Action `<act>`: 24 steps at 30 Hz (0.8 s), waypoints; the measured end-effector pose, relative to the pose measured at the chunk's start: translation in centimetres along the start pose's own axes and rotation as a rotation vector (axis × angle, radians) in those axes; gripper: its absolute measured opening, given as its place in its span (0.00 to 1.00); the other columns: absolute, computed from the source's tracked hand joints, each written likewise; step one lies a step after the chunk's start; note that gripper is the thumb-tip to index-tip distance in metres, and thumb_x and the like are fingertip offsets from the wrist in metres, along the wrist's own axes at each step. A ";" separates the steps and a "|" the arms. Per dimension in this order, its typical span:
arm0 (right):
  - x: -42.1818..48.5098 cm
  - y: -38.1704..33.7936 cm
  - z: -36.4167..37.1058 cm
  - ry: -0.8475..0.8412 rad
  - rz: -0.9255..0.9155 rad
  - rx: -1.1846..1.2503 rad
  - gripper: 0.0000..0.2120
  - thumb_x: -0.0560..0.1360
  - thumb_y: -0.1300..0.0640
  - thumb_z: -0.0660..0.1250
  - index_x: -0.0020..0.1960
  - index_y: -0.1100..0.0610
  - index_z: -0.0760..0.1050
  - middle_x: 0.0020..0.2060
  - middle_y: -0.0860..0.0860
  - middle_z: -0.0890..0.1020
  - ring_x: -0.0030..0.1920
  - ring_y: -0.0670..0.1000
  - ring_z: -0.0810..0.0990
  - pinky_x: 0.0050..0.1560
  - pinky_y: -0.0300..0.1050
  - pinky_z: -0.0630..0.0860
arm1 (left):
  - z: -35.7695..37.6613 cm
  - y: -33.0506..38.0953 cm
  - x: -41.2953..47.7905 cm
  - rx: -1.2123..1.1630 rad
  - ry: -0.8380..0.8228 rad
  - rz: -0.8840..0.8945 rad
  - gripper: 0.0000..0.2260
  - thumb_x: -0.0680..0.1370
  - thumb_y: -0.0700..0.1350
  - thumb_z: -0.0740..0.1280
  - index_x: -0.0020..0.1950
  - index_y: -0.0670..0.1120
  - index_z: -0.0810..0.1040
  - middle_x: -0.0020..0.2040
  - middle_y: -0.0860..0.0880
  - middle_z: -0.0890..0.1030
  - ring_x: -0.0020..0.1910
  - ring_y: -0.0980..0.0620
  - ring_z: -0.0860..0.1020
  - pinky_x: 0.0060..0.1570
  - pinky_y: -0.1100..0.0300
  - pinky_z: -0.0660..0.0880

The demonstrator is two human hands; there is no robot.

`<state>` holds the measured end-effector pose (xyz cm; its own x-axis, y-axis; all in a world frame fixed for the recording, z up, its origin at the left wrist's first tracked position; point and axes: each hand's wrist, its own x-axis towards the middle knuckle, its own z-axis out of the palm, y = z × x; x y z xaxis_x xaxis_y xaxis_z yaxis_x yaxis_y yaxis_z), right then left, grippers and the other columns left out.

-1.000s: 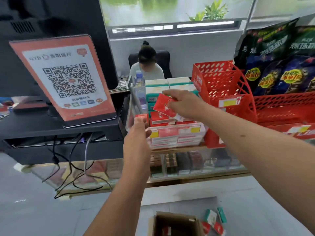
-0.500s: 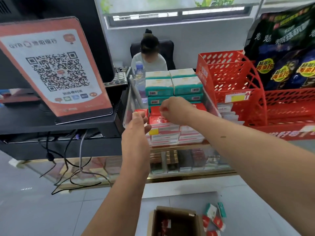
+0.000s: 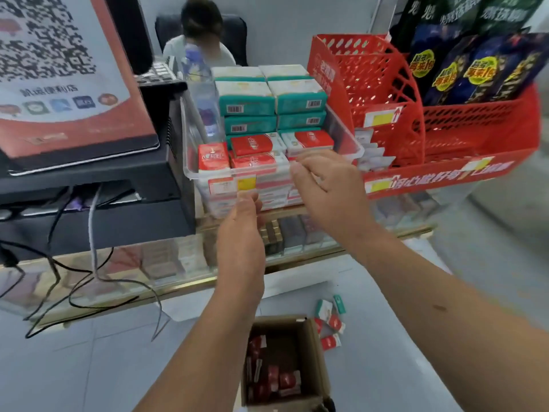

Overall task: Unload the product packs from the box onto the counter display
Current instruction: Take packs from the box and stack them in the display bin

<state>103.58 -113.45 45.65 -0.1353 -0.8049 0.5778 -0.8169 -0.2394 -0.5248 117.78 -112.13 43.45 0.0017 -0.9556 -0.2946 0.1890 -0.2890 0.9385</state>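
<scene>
Both my hands are empty, fingers loosely bent. My right hand (image 3: 326, 185) hovers at the front rim of the clear plastic tray (image 3: 346, 138). My left hand (image 3: 240, 233) is just below and left of it, before the tray's front wall. Just beyond my fingertips lie the red-and-white product packs (image 3: 255, 144), one upright at the left. Well below my forearms sits the open brown cardboard box (image 3: 316, 352), with more red packs inside.

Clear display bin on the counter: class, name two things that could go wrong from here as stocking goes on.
1. The red packs already reach the rim of the clear bin; one more might slide off near the right hand.
2. Loose packs lie on the floor beside the cardboard box and could be trodden on.
</scene>
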 end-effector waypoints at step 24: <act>-45.0 28.3 28.0 -0.968 0.735 -0.071 0.13 0.81 0.55 0.58 0.57 0.54 0.81 0.50 0.48 0.84 0.51 0.48 0.80 0.52 0.45 0.78 | -8.4 -45.7 5.2 0.336 0.162 -0.574 0.15 0.83 0.63 0.56 0.52 0.59 0.79 0.56 0.58 0.82 0.59 0.56 0.80 0.70 0.46 0.69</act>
<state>102.22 -99.20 -12.68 -0.1292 -0.8159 -0.5636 -0.7547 0.4496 -0.4778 117.40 -103.41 -2.43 0.1439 -0.6323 -0.7612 -0.1114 -0.7747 0.6224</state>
